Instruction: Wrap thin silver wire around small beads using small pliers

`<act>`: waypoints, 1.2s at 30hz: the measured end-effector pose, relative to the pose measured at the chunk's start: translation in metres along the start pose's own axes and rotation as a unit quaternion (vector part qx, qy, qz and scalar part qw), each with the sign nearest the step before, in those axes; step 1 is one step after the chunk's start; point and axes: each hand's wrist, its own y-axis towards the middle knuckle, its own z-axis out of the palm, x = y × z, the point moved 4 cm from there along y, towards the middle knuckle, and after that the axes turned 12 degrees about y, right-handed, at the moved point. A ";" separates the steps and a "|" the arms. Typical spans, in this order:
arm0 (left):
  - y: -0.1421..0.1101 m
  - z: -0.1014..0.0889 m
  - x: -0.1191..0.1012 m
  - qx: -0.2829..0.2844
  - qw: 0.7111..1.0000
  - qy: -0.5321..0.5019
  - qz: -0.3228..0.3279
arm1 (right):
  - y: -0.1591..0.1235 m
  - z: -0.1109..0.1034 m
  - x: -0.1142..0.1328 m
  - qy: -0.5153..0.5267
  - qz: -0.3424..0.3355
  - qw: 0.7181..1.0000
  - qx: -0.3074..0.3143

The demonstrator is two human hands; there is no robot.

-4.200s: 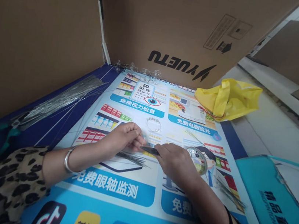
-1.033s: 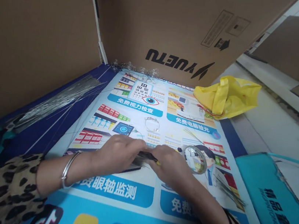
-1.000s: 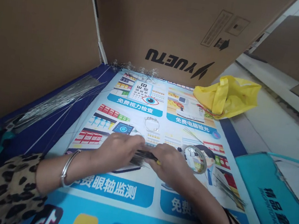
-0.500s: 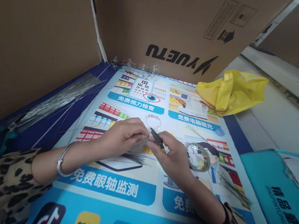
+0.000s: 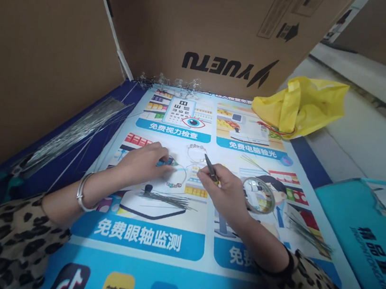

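Observation:
My left hand [image 5: 145, 162] pinches a thin wire bracelet [image 5: 185, 178], whose beads hang at its lower side. My right hand [image 5: 227, 187] is closed around small dark pliers [image 5: 210, 167], with the tip pointing up and away and a bit of yellow at the handle. The right fingertips are close to a thin wire end reaching from the bracelet; contact is unclear. Just beyond, another beaded wire bracelet [image 5: 197, 147] lies on the printed sheet [image 5: 216, 210]. Loose cut wires [image 5: 167, 199] lie below my left hand.
A round transparent roll [image 5: 259, 195] sits right of my right hand, with more wires [image 5: 309, 235] beyond it. A long wire bundle [image 5: 80, 131] lies left. Several wire pieces [image 5: 173, 82] line the cardboard box [image 5: 224, 24]. A yellow bag [image 5: 302, 107] and teal bag [image 5: 356, 234] are right.
My hands have moved apart, the left one going left with the bracelet and bringing its beads into view. The right hand keeps the pliers. The camera view has shifted slightly.

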 end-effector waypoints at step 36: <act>-0.010 -0.002 -0.032 0.043 0.958 -0.277 0.061 | -0.002 0.000 0.002 -0.031 -0.213 0.976 0.025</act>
